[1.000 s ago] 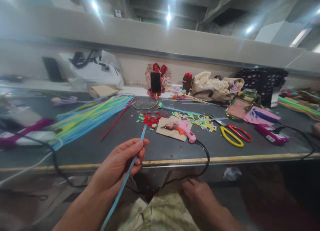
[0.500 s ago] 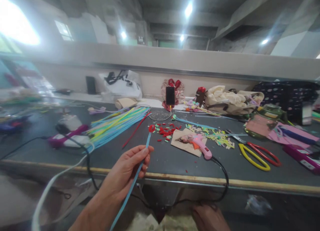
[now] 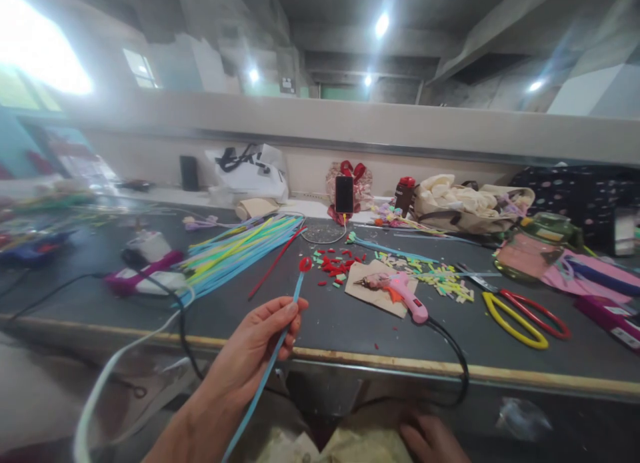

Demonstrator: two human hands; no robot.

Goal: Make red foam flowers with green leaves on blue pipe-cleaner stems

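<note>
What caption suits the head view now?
Left hand holding a blue stem tipped with a red ring, beside a pink glue gun on cardboard.

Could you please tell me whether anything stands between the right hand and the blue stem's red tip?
Yes: the table's front edge crosses the way from the right hand, low by the lap, to the red tip, and the black cord seems to loop there.
</note>
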